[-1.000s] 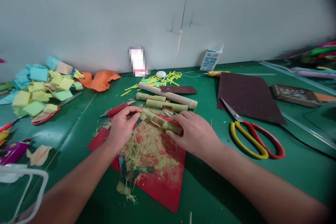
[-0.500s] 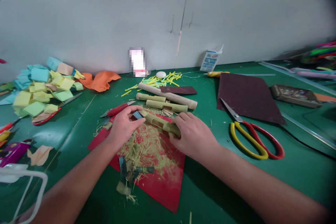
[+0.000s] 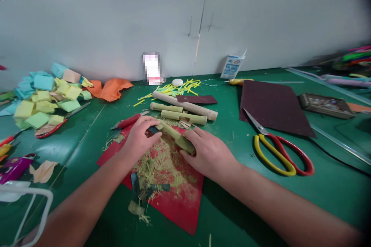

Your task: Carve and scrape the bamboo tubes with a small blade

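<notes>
Over the red sheet (image 3: 185, 206), your right hand (image 3: 212, 152) grips one end of a bamboo tube (image 3: 175, 134), likely light, stiff and best held by its ends, as your left hand (image 3: 139, 136) curls its fingers at the other, hold unclear.

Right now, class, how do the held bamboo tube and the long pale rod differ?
The bamboo tube is yellowish green; the pale rod is greyish beige. The right hand grips the bamboo tube, while the pale rod lies untouched farther back. Both are slender and slant the same way.
</notes>
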A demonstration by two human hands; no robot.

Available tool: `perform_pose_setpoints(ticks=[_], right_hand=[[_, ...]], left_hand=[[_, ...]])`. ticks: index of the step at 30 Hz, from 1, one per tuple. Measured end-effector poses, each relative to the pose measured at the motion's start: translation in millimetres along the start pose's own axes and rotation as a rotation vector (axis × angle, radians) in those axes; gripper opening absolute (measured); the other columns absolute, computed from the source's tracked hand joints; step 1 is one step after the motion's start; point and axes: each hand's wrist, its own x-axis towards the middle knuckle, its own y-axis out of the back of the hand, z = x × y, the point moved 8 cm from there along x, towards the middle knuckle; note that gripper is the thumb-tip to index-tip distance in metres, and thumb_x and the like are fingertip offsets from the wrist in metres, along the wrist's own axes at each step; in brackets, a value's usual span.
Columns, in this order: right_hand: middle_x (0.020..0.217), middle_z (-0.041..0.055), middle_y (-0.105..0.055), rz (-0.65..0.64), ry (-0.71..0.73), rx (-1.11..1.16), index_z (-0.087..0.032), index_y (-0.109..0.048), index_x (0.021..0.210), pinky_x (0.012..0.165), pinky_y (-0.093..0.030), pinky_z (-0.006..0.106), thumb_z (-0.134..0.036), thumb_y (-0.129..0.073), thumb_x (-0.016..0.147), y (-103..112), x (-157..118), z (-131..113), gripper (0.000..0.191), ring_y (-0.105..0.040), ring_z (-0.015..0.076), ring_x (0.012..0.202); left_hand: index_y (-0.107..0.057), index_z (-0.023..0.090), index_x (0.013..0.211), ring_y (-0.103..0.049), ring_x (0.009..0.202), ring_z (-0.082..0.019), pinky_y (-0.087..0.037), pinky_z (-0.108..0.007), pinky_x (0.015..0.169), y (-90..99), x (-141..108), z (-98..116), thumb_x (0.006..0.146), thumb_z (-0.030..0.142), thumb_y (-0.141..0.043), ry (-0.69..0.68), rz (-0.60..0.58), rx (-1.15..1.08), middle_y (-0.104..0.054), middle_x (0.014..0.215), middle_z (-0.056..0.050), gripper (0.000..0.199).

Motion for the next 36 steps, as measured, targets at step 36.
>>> perform_pose_setpoints(ticks=[36], right_hand=[[0.103,0.0070,-0.067,-0.097,-0.024,0.121,-0.018,-0.058,0.104,0.064,-0.041,0.029,-0.029,-0.061,0.077,-15.1,-4.0,-4.8,0.029,-0.063,0.0219,0.087]], left_hand=[[-0.070,0.019,0.101,-0.062,0.096,-0.019,-0.051,-0.036,0.089,-14.1,-0.4,32.5,0.093,0.022,-0.053,-0.405,-0.068,0.085,-0.069,0.101,-0.008,0.019]])
